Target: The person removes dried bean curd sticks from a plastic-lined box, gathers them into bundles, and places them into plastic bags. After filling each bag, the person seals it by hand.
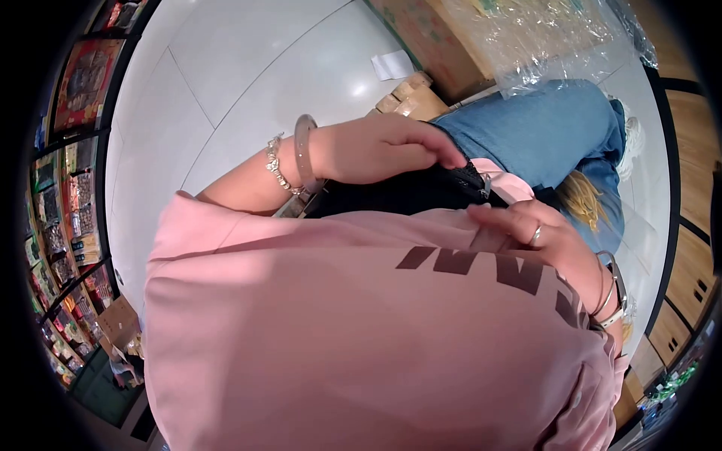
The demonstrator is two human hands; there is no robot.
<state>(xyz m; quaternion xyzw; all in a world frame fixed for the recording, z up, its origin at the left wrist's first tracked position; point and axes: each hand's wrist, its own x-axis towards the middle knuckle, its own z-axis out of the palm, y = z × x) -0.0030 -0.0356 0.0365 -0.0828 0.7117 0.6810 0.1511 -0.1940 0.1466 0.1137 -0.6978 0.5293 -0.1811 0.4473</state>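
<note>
In the head view, a black zipped bag (398, 193) lies across my lap at the hem of the pink sweatshirt. My left hand (383, 149), wearing a bangle and a beaded bracelet, reaches over it with curled fingers; its fingertips meet the bag's edge by the zip (474, 179). A metal zip pull shows between the two hands. My right hand (530, 224), with a ring and a watch, hovers near the hem and the zip, fingers loosely bent, apart and slightly blurred. I see nothing held in it. The bag's inside is hidden.
Legs in blue jeans (526, 128) fold at the upper right, beside a cardboard box (429, 45) and clear plastic wrap (556, 45). Straw-coloured strands (583, 197) and white cord (632, 143) lie near the knee. Stocked shelves (71, 203) line the left; wooden drawers (688, 278) the right.
</note>
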